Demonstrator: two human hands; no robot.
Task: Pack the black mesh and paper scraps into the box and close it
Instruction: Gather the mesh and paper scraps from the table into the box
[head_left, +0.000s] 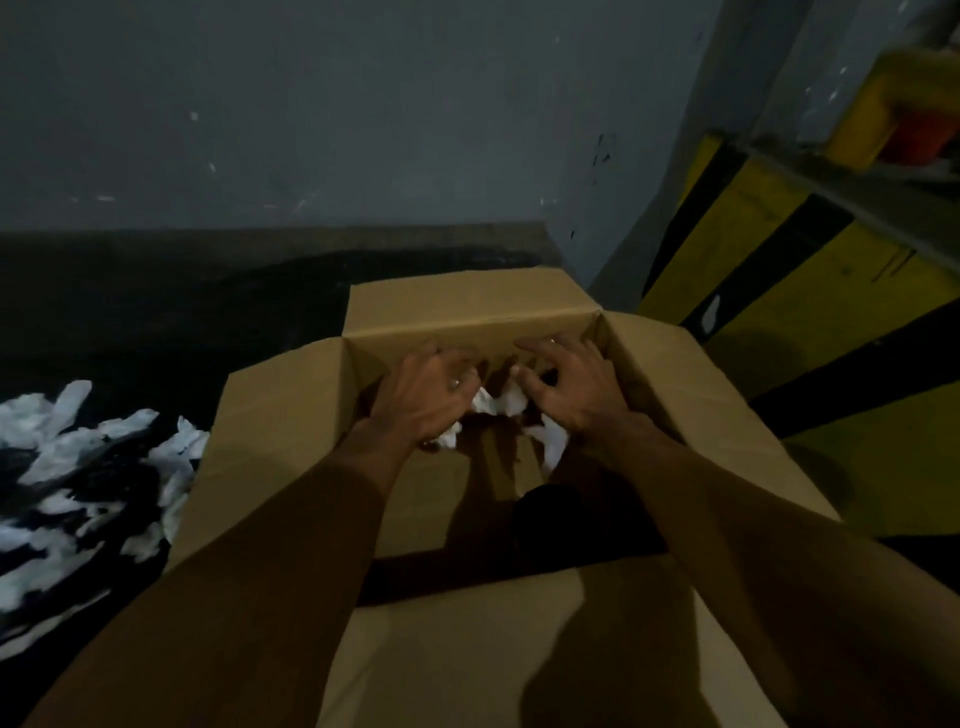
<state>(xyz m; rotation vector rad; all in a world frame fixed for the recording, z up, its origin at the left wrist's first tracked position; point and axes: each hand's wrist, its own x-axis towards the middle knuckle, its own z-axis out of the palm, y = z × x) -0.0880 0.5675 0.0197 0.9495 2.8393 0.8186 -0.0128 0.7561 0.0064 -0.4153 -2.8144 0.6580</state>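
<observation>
An open cardboard box (291, 415) stands in front of me with all its flaps folded outward. Both my arms reach down into it. My left hand (423, 397) has its fingers curled over white paper scraps (488, 402), which stick out under its palm and fingertips. My right hand (569, 389) hovers beside it with its fingers spread and bent over more white scraps (553, 441) on the box floor. On the ground left of the box lies the black mesh (111, 470), with several white paper scraps (57, 441) strewn over it.
A grey wall (311, 130) rises just behind the box. To the right stands a yellow-and-black striped barrier (769, 249) with a metal shelf (857, 197) above it. A dark patch (550, 514) lies inside the box near its front wall. The floor is dark.
</observation>
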